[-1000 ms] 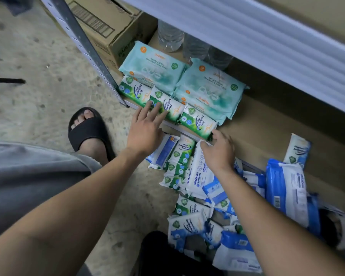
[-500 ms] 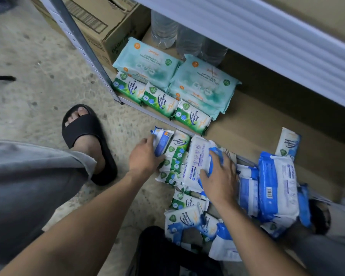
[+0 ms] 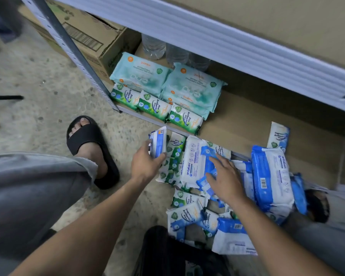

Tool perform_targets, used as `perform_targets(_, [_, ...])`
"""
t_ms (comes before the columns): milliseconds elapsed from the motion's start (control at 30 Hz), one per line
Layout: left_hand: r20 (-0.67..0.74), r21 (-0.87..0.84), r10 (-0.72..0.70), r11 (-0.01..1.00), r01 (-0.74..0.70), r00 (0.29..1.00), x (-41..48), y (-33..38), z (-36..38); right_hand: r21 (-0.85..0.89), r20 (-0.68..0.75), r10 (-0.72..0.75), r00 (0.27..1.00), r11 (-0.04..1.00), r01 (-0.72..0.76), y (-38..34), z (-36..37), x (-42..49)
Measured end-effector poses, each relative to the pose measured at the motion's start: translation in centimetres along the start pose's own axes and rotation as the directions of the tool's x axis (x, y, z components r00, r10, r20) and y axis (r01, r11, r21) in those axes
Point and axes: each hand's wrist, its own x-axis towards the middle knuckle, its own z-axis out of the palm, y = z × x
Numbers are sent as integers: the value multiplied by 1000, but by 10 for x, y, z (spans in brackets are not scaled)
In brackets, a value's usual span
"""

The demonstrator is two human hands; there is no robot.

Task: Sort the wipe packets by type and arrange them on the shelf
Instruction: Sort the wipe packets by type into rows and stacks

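well, blue packet upright in left grip

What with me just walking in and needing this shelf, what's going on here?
A person is sorting wipe packets at the bottom shelf. The left hand grips a small blue packet at the edge of a loose pile of mixed packets. The right hand rests with spread fingers on a large white-and-blue packet in that pile. On the shelf lie two large teal packets, with three small green packets in a row before them.
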Motion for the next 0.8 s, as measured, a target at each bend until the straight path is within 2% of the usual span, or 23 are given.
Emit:
perform_targets(167, [112, -71, 159, 986, -152, 981, -37, 30, 35, -76, -196, 105, 975, 990, -122, 31, -4, -27])
perform_targets(267, [176, -81, 222, 974, -210, 959, -55, 42, 57, -63, -188, 165, 968, 982, -180, 51, -4, -42])
perform_targets(333, [275, 20, 261, 961, -277, 926, -61, 47, 68, -29, -168, 177, 970, 982, -184, 60, -2, -49])
perform_targets(433, [395, 168, 359, 877, -451, 846, -66, 48, 72, 46, -182, 183, 966, 983, -177, 63, 0, -56])
perform_targets(533, [343, 238, 449, 809, -538, 825, -62, 38, 64, 30, -179, 139, 974, 990, -136, 59, 3, -58])
perform_targets(667, [179, 257, 392, 867, -427, 902, -47, 22, 48, 14, -168, 39, 985, 999, -37, 43, 6, -55])
perform_targets(800, [4, 183, 177, 968, -174, 984, -25, 5, 32, 35, -142, -16, 990, 999, 21, 21, 7, -44])
